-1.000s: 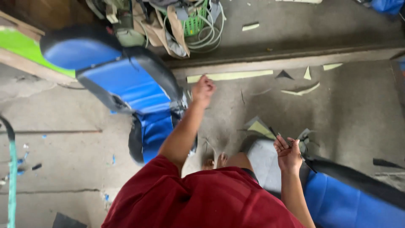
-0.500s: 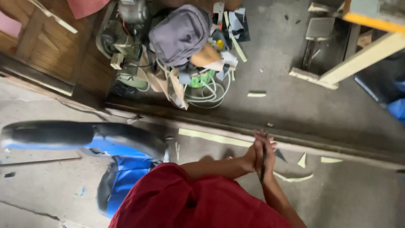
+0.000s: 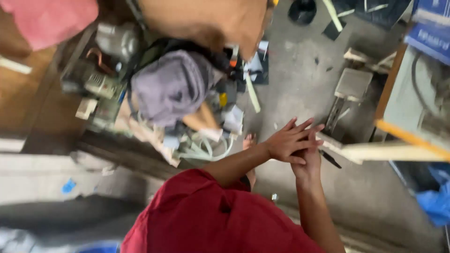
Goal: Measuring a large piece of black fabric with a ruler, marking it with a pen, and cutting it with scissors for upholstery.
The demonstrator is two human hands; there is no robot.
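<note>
Pressed together, both hands meet at centre right of the frame: left hand (image 3: 289,140) lies flat over the right hand (image 3: 307,161), fingers stretched out and overlapping, palms touching. Neither hand clearly pinches anything; a thin dark stick-like thing (image 3: 330,159) pokes out just right of the right hand, cannot tell if it is held or lying on the floor behind. Red shirt (image 3: 211,220) fills lower centre, both forearms run up from it. Work in hand looks paused or between steps, judging by hands on each other rather than on any item, so nothing counts as done or left from this view. Nearest stuff: pile of clutter in upper left centre with a grey bag (image 3: 171,86) on top, white cables (image 3: 206,150) coiled below it, near the left forearm. A bare foot (image 3: 249,139) shows just left of the hands. Concrete floor (image 3: 290,70) behind, wooden frame (image 3: 384,150) at right, blue sheet (image 3: 433,197) at the far right edge. Picture is blurred.
</note>
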